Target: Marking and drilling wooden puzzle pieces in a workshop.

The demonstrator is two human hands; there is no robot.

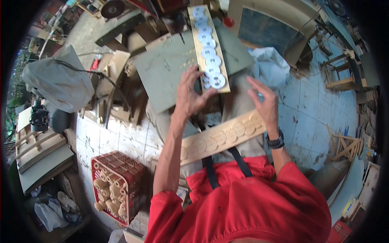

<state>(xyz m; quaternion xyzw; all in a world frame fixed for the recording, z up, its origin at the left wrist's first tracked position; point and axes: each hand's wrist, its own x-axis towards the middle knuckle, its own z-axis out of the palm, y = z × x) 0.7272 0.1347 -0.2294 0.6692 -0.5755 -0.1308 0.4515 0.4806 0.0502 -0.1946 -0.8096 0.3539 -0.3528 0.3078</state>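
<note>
A narrow wooden board (208, 50) with a chain of white, number-marked paper circles lies lengthwise on a grey-green work plate (156, 73). My left hand (190, 91) has its curved fingers and thumb on that board's lower left end. Just right of this end, my right hand (262, 107) is open, fingers apart with nothing between them. A second wooden board (214, 139), cut with overlapping circle outlines, lies slanted across my lap between my forearms; its right end is near my right hand's heel.
A dark machine (172, 18) stands over the plate's far edge. A white plastic bag (270, 67) is right of the plate. A red crate (135, 182) of turned wooden pieces sits on the tiled floor at lower left. Wood scraps, a draped cloth (56, 81) and wooden stools (336, 83) surround me.
</note>
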